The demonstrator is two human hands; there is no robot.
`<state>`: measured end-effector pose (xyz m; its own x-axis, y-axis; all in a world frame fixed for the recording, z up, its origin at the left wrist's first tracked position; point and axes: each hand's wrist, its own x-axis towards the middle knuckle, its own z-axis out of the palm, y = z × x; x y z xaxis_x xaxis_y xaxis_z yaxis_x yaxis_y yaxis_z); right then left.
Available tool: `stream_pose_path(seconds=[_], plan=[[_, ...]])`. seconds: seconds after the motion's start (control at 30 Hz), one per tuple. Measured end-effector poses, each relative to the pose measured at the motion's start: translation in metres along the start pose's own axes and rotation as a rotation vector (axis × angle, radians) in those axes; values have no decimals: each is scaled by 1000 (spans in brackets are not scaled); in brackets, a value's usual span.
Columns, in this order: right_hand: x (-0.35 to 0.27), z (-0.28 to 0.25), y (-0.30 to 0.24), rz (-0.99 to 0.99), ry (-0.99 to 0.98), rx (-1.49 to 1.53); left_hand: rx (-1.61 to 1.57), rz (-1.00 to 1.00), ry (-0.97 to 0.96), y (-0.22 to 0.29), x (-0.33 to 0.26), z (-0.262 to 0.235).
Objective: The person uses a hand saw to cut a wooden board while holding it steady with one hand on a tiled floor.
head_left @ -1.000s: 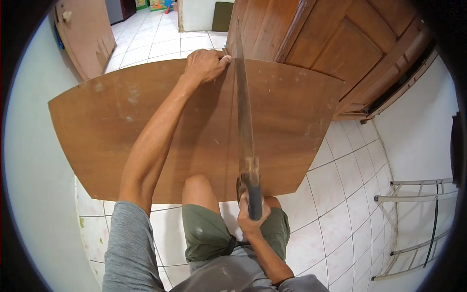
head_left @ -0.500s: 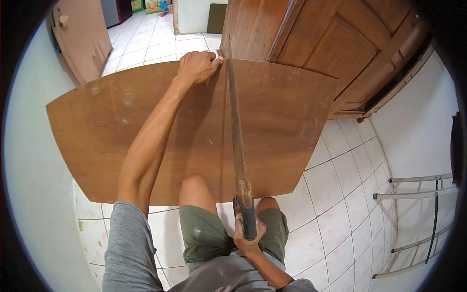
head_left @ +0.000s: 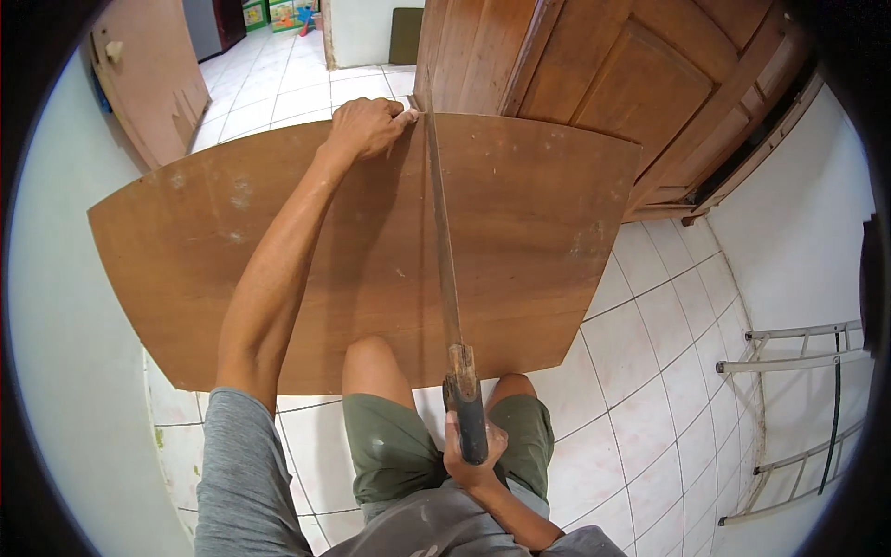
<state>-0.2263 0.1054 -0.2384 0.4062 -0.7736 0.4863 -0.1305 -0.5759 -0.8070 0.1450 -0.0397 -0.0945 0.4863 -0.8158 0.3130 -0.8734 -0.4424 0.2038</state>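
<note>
A handsaw (head_left: 442, 232) with a long, narrow blade lies lengthwise over a brown plywood sheet (head_left: 529, 241). My right hand (head_left: 478, 447) is closed around its dark handle, close to my body between my thighs. At the sheet's far edge, my left hand (head_left: 369, 128) grips the board just left of the blade, its thumb pointing toward the saw. Part of its fingers are hidden behind the edge. The blade's far end reaches past that edge. My knee (head_left: 376, 367) presses against or rests on the near part of the sheet; the contact cannot be made out fully.
Wooden panelled furniture (head_left: 640, 84) stands beyond the sheet at the right. A pale door (head_left: 148, 84) is open at the far left. A metal ladder (head_left: 789, 367) leans by the right wall. White tiles (head_left: 640, 343) cover the floor.
The saw handle and my right hand have shifted very slightly toward my body. My left hand keeps its place on the far edge. The whole view has moved a little.
</note>
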Motion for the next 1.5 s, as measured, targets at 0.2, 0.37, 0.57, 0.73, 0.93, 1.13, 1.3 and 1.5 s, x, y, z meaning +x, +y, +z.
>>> stream_pose_path(seconds=[0.2, 0.37, 0.57, 0.73, 0.93, 1.13, 1.3, 1.5], plan=[[6, -6, -18, -147, -66, 17, -30, -8, 31, -12, -1, 6], [2, -24, -6, -24, -50, -53, -21, -7, 49, -12, -3, 3], [-14, 17, 85, 23, -45, 87, -35, -13, 105, 2, -16, -5], [-24, 73, 143, 226, -74, 227, -33, -11, 114, 9, -21, -13], [11, 87, 121, 131, 30, 257, 23, -70, 67, 1, -27, -14], [21, 93, 122, 146, 10, 236, -10, -46, 106, -3, -23, -9], [-8, 71, 122, 63, 112, 217, 51, -62, 83, 0, -20, -13], [58, 76, 85, 128, -13, 202, -37, -56, 102, -5, -20, -6]])
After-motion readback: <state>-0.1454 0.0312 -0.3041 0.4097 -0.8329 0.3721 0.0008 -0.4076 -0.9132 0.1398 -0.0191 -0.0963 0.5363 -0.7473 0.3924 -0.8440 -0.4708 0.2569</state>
